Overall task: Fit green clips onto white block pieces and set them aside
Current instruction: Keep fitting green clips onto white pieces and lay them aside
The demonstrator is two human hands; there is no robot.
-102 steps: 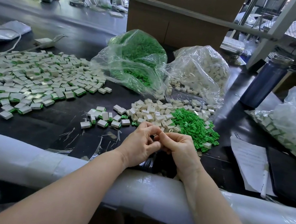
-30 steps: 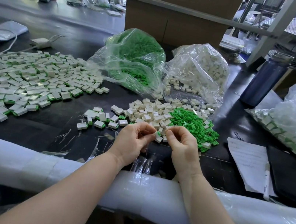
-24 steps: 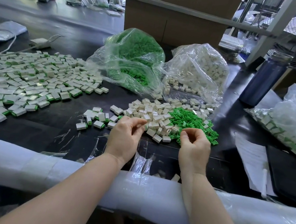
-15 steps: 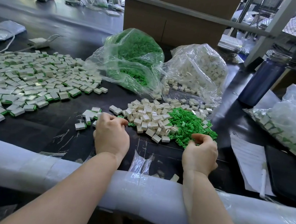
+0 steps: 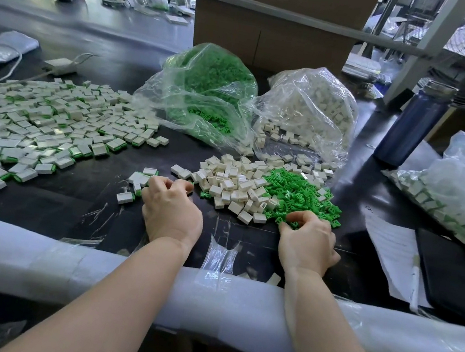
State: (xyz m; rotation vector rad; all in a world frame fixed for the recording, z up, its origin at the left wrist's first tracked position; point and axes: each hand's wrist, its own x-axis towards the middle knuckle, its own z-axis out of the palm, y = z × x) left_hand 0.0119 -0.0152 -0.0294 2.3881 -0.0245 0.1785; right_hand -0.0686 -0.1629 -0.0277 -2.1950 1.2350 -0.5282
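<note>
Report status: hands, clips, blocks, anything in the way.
Left hand down at small finished group. Right hand curled in green clips. White blocks between hands. Nothing blocking.

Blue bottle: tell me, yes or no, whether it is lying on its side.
No, the blue bottle stands upright on the dark table, to the right of the bag of white blocks.

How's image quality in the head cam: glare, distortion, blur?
Head view: strong fisheye, the foam rail bows across the bottom; glare on the clear bags and on some finished blocks; soft daylight, only faint shadows under the left hand and right hand; hands and green clips sharp, background bench hazy.
</note>
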